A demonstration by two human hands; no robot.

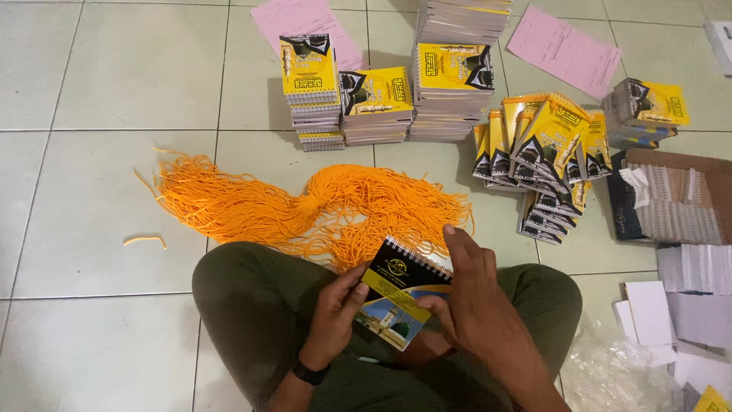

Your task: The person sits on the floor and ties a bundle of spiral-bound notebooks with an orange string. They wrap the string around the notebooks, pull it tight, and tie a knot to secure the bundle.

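I see both hands close in, over the crossed legs in olive trousers (252, 305). My left hand (333, 317), a black band at its wrist, grasps the small spiral-bound booklet with a black and yellow cover (396, 294) along its 9 o'clock edge, fingers clenched on it. My right hand (473, 305) grasps the same booklet at its 3 o'clock edge, thumb on the cover, forefinger lying along the wire spine. The booklet sits tilted between the two grips, above the lap. Just beyond, at 12 o'clock, a tangled heap of orange cord (320, 206) lies on the pale tiled floor (99, 191). Farther out stand stacks of yellow-covered booklets (381, 99), with a slumped pile (545, 160) at 2 o'clock. Pink paper sheets (564, 49) lie farthest.
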